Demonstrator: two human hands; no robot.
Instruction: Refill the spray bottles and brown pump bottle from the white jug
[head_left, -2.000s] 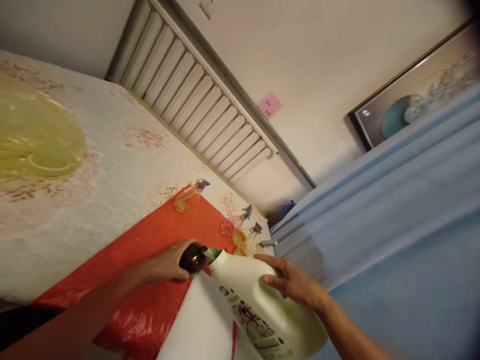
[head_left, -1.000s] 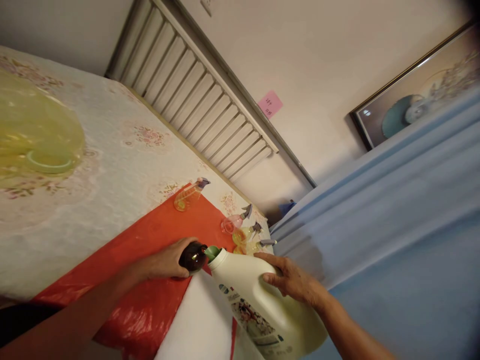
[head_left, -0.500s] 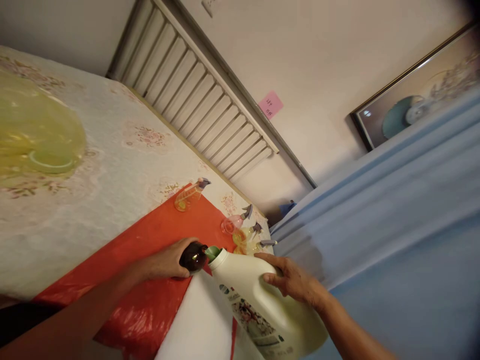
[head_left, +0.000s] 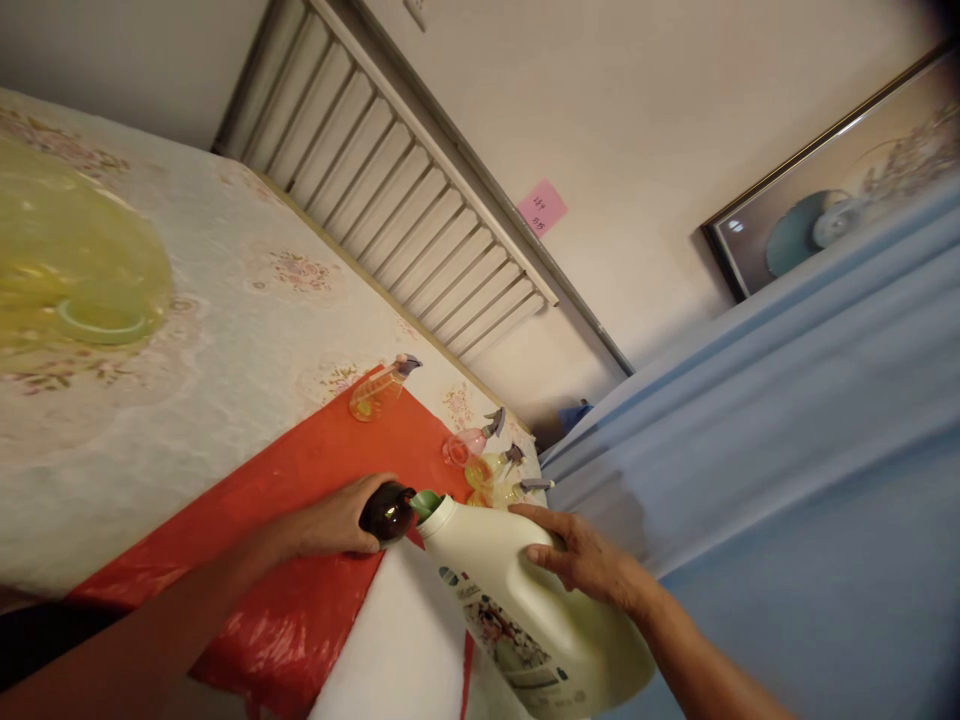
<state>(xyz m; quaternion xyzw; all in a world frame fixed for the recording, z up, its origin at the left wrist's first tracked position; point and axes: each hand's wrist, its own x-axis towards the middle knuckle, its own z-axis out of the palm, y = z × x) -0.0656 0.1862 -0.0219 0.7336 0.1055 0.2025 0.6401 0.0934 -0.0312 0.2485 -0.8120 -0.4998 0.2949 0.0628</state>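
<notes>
My left hand (head_left: 346, 517) is wrapped round a dark brown bottle (head_left: 388, 514), its neck pointing right. Against that neck sits the green pouring spout (head_left: 426, 504) of a large cream detergent jug (head_left: 517, 570). The jug is tilted, its mouth to the upper left, with a flower-printed label on its side. My right hand (head_left: 574, 555) grips the jug at its handle. Whether liquid is flowing between the two I cannot make out. Beneath my left arm lies a red plastic sheet (head_left: 300, 470).
Spray bottles stand at the back: an orange one (head_left: 379, 392) on the red sheet's corner, a pink one (head_left: 465, 446) and yellowish ones (head_left: 484, 472) beyond. A large yellow-green plastic bag (head_left: 82, 240) lies left on the floral tablecloth (head_left: 217, 350). Blue fabric (head_left: 787, 450) borders the right.
</notes>
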